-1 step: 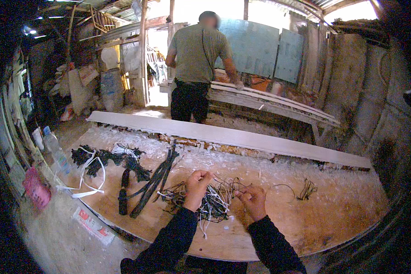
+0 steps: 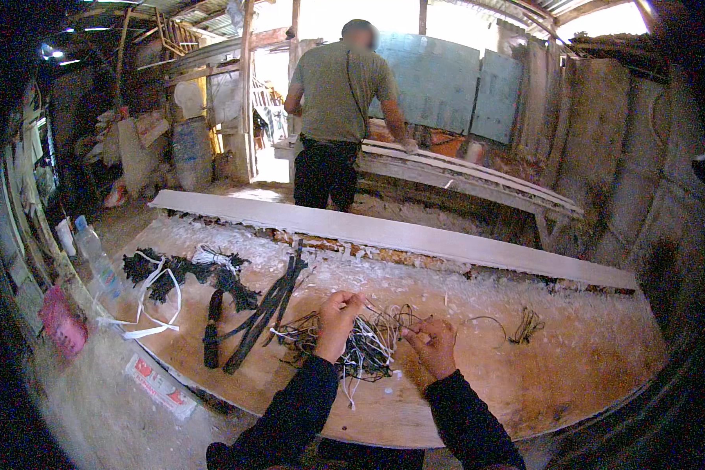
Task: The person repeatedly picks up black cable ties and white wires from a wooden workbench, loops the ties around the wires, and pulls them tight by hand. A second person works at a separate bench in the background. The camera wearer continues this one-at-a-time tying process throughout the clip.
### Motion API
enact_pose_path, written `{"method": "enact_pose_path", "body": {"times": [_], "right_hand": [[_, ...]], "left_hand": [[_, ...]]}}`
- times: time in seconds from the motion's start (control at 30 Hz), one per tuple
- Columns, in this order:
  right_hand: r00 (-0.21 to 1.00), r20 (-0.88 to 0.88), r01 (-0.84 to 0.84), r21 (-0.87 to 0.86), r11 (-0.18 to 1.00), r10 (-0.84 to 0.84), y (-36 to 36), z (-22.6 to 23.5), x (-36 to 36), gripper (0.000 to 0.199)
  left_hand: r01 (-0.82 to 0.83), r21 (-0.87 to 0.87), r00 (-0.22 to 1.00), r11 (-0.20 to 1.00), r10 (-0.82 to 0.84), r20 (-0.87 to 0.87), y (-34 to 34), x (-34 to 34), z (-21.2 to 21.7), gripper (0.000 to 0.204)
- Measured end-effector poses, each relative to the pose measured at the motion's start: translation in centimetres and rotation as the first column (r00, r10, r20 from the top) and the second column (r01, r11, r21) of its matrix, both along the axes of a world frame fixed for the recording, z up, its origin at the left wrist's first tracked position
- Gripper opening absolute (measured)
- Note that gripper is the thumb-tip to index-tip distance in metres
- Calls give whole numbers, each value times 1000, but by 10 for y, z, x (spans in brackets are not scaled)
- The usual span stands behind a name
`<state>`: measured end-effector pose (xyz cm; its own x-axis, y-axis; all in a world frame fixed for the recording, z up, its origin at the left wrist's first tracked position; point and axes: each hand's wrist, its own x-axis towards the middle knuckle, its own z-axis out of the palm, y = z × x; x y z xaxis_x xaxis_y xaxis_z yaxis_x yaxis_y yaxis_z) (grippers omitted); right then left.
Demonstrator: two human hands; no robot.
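Observation:
A tangled heap of thin black and white cords (image 2: 370,354) lies on the wooden tabletop (image 2: 478,392) in front of me. Above its left part, my left hand (image 2: 339,323) pinches dark cord between thumb and fingers. My right hand (image 2: 434,345) is closed in a pinch on strands at the heap's right side, with thin cord running between the two hands. Farther right sits a small loose bundle of dark cord (image 2: 527,326). To the left of the heap are long flat black strips (image 2: 265,323) and a dark, stick-like object (image 2: 213,329) with a thicker lower end.
Black fringed bundles (image 2: 182,274) and a white strap (image 2: 164,323) lie at the table's left. A long white board (image 2: 392,236) runs along its far edge. Beyond, a person (image 2: 337,102) stands at a bench (image 2: 478,182). A plastic bottle (image 2: 94,249) is at the left edge.

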<state>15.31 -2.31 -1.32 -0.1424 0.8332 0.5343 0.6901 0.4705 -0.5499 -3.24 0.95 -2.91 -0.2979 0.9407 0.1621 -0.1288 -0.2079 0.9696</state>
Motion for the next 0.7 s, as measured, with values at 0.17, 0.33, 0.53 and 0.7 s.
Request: {"method": "enact_pose_path", "body": {"times": [0.17,0.33,0.53,0.7], "right_hand": [[981,157,-154,287,946,112,3,-2,-9,14],[960,149,-262,190,946,236,-8,5,-20,12],[954,151,-288,229,930,258,-25,10,-30,13],[954,23,-294,261,919,299,-23,5,-33,15]], "left_hand": [[71,49,982,996,-78,173,5,-7,2,20],[-36,52,997,998,32,75,20,-6,-12,18],[-76,95,997,993,73,35,25,-8,-21,18],[-103,166,995,981,100,29,29,-8,-22,16]]}}
